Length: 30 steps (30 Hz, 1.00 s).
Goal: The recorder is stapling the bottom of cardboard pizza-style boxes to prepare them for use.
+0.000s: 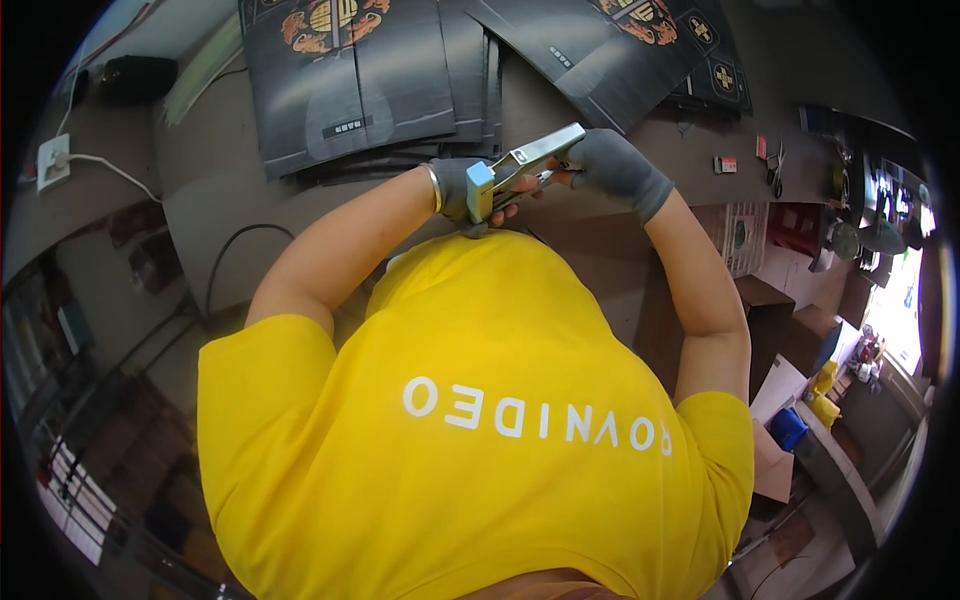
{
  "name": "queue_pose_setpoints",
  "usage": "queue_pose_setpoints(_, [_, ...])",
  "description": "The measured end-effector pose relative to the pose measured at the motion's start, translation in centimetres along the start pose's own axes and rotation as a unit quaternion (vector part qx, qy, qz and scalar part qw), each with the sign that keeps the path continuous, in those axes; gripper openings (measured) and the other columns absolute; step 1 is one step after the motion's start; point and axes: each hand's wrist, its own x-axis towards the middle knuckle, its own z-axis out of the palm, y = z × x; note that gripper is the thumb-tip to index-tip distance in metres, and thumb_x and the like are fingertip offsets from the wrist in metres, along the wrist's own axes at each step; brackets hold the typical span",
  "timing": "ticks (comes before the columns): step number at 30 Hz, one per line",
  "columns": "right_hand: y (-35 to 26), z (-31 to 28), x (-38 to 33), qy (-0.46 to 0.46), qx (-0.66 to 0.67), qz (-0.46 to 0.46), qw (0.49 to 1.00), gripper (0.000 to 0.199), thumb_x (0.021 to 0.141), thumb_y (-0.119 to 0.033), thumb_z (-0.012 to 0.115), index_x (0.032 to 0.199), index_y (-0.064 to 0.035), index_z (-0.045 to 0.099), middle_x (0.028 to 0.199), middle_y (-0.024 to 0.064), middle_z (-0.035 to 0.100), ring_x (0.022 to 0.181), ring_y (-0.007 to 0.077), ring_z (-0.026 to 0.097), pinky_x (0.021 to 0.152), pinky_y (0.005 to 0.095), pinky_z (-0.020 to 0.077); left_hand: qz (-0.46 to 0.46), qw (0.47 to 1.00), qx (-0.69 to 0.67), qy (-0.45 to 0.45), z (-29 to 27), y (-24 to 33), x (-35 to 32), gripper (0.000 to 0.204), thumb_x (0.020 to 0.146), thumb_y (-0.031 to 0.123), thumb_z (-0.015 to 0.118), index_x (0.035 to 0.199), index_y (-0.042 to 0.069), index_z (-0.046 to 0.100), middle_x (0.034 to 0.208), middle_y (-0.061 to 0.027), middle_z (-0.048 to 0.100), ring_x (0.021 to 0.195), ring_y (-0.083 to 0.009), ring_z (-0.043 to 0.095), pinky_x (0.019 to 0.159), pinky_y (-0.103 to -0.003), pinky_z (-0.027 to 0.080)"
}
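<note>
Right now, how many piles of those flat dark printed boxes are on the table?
2. One stack of flat dark boxes lies up left of the hands, the other stack up right. More may lie past the picture's top edge.

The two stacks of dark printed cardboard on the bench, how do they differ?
The left stack is thicker, with many sheet edges fanned along its lower side; the right stack looks thinner. The left stack lies nearly square to the bench; the right stack is turned at an angle. Both are flat, dark grey sheets with orange artwork, beyond the gloved hands.
</note>
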Motion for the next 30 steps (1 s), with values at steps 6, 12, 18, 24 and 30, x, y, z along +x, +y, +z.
queue_pose_setpoints(6, [0.2,0.3,0.0,0.016,0.002,-0.011,1.000,0.019,0.075,-0.017,0.071,0.089,-0.0029,0.070,0.085,0.0150,0.066,0.079,0.0302,0.064,0.071,0.0355,0.0502,0.025,0.999,0.020,-0.017,0.2,0.1,-0.1,0.050,0.085,0.051,0.063,0.116,0.013,0.056,0.070,0.0018,0.054,0.052,-0.0051,0.052,0.049,-0.019,0.043])
queue_pose_setpoints(12, [0.8,0.8,-0.1,0.022,-0.015,-0.011,1.000,0.018,0.075,-0.019,0.071,0.087,-0.0047,0.070,0.085,0.0132,0.067,0.078,0.0294,0.064,0.071,0.0360,0.0508,0.021,1.000,0.004,-0.017,0.1,0.0,0.0,0.049,0.084,0.049,0.065,0.115,0.012,0.056,0.068,0.0022,0.053,0.052,-0.0049,0.052,0.048,-0.018,0.045])
queue_pose_setpoints(18, [0.6,0.8,-0.1,0.031,0.026,-0.009,0.999,0.018,0.073,-0.016,0.072,0.086,-0.0039,0.069,0.085,0.0137,0.067,0.079,0.0293,0.065,0.071,0.0356,0.0513,0.004,1.000,-0.016,-0.012,0.2,-0.2,0.1,0.049,0.082,0.049,0.067,0.114,0.013,0.057,0.067,0.0025,0.053,0.050,-0.0049,0.051,0.048,-0.018,0.045])
queue_pose_setpoints(24, [0.6,1.0,-0.1,0.036,0.018,-0.018,0.999,0.018,0.073,-0.016,0.072,0.086,-0.0046,0.069,0.084,0.0132,0.066,0.079,0.0291,0.064,0.070,0.0354,0.0513,-0.001,1.000,-0.022,-0.009,0.0,-0.4,0.3,0.051,0.081,0.051,0.067,0.114,0.012,0.057,0.066,0.0029,0.053,0.050,-0.0048,0.051,0.047,-0.017,0.045])
queue_pose_setpoints(30, [1.3,1.7,-0.1,0.035,-0.014,-0.027,0.999,0.018,0.073,-0.019,0.072,0.085,-0.0059,0.069,0.082,0.0124,0.066,0.076,0.0299,0.063,0.069,0.0363,0.0505,-0.002,1.000,-0.011,-0.007,-0.2,-0.8,0.8,0.053,0.080,0.053,0.067,0.113,0.013,0.056,0.066,0.0032,0.053,0.050,-0.0047,0.051,0.047,-0.017,0.045])
